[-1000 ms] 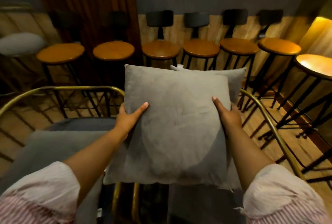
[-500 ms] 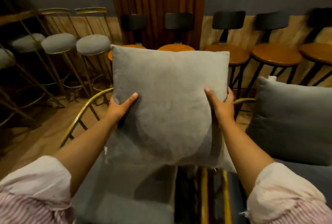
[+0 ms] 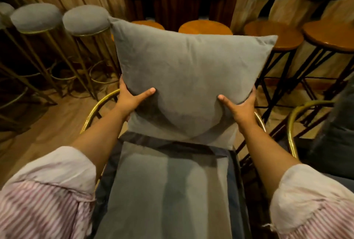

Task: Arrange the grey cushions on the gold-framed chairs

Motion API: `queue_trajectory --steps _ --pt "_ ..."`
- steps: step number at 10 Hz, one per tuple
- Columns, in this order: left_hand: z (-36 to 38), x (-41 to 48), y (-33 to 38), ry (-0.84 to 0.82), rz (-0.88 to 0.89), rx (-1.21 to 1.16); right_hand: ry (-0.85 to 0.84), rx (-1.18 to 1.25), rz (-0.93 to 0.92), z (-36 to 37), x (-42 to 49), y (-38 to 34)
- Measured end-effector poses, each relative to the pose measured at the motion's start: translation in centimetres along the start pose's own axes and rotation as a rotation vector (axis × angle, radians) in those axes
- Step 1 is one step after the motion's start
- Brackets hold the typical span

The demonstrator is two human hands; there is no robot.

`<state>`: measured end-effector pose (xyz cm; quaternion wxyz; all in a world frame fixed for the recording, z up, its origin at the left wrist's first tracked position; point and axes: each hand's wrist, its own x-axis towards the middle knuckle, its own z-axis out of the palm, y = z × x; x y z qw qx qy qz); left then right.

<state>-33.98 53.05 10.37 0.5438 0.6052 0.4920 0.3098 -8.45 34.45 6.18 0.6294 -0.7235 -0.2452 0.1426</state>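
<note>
A square grey cushion (image 3: 189, 77) stands upright at the back of a gold-framed chair (image 3: 95, 107), its lower edge resting on the chair's grey seat pad (image 3: 168, 185). My left hand (image 3: 132, 98) grips the cushion's left lower side, thumb pressed into its front. My right hand (image 3: 241, 108) holds the right lower side the same way. The chair's backrest is hidden behind the cushion. A second gold-framed chair (image 3: 292, 123) stands at the right edge with a dark grey cushion (image 3: 337, 133) on it.
Grey-topped gold bar stools (image 3: 84, 20) line the left wall. Wooden-seated black stools (image 3: 274, 35) stand behind and to the right of the chair. Wood floor (image 3: 47, 123) shows on the left.
The view has turned left and down. I have carried the cushion from beside the right chair and lowered it onto the back of the left chair's seat.
</note>
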Motion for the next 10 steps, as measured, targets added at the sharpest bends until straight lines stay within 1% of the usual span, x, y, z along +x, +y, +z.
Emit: queue_trajectory --steps 1,2,3,5,7,9,10 --pt "0.4 1.8 -2.5 -0.008 0.023 0.026 -0.001 -0.024 0.041 1.0 0.0 2.9" --pt "0.7 2.9 -5.1 -0.005 0.002 0.038 0.000 -0.040 0.083 1.8 -0.2 5.5" --pt "0.6 3.2 -7.8 0.028 -0.044 0.035 -0.019 -0.041 0.088 2.6 -0.5 7.1" --pt "1.1 3.6 -12.2 0.071 -0.102 0.065 -0.111 -0.092 0.132 4.0 -0.8 10.3" --pt "1.4 4.9 -13.4 0.039 -0.227 0.054 -0.143 -0.157 0.206 4.6 -0.8 12.0" --pt "1.8 2.4 -11.9 0.068 -0.220 0.087 -0.178 -0.154 0.202 4.0 -1.9 10.8" --pt "3.0 -0.2 -10.3 0.025 -0.228 0.139 -0.213 -0.205 0.213 3.2 -3.2 10.1"
